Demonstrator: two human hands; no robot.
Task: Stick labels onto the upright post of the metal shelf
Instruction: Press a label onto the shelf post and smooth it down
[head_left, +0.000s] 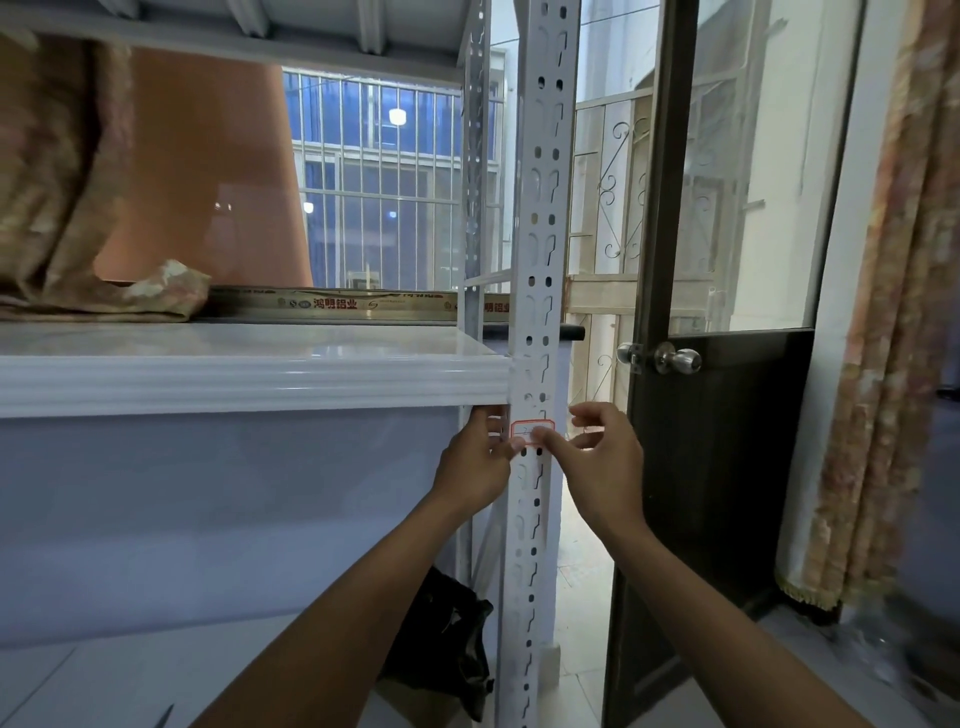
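A white perforated upright post (543, 218) of the metal shelf runs top to bottom in the middle of the view. A small white label with a red border (531, 429) lies flat against the post just below the shelf board. My left hand (475, 462) is at the post's left side, its thumb on the label's lower left corner. My right hand (597, 457) is at the right side, fingertips pressing the label's lower right edge, with the thumb raised above.
A white shelf board (249, 374) meets the post from the left, carrying folded fabric (67, 208) and an orange cone-shaped thing (208, 171). A dark door with round knobs (678, 358) stands open just right of the post. A black bag (452, 623) sits on the floor.
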